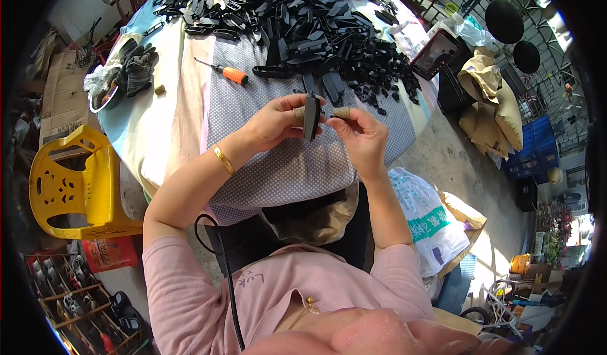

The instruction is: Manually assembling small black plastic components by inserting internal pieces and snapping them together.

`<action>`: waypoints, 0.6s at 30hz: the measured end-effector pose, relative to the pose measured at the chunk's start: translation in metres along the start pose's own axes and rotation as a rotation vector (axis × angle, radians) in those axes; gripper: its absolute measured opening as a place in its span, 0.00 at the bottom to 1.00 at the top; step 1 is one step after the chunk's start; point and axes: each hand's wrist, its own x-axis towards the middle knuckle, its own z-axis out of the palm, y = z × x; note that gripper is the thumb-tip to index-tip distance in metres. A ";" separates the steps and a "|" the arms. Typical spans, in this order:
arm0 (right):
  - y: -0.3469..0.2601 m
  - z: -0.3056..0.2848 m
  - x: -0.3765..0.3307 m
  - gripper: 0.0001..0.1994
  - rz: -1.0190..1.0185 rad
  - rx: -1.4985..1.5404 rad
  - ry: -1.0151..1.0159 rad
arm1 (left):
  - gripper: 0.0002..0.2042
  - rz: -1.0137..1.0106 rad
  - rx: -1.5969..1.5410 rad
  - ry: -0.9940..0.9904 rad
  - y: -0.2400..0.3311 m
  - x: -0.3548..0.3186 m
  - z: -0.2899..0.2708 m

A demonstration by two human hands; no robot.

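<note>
The left hand [276, 122] pinches a flat black plastic piece [311, 116] upright; the right hand [359, 132] closes fingertips against its edge. A loose pinch could drop it onto the cloth-covered surface [190, 108].

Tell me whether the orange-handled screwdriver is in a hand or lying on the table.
Lying on the table. The screwdriver rests flat on the cloth, apart from both hands, which are on a black plastic piece.
</note>
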 end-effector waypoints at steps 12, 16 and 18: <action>-0.005 0.008 -0.009 0.10 -0.178 -0.052 0.006 | 0.24 0.092 0.032 0.128 0.012 -0.006 0.017; -0.002 0.009 -0.014 0.10 0.023 0.174 0.034 | 0.22 0.157 0.162 -0.005 0.003 -0.010 0.016; -0.003 0.010 -0.012 0.09 -0.003 0.196 0.020 | 0.20 0.165 0.365 0.002 0.000 -0.008 0.018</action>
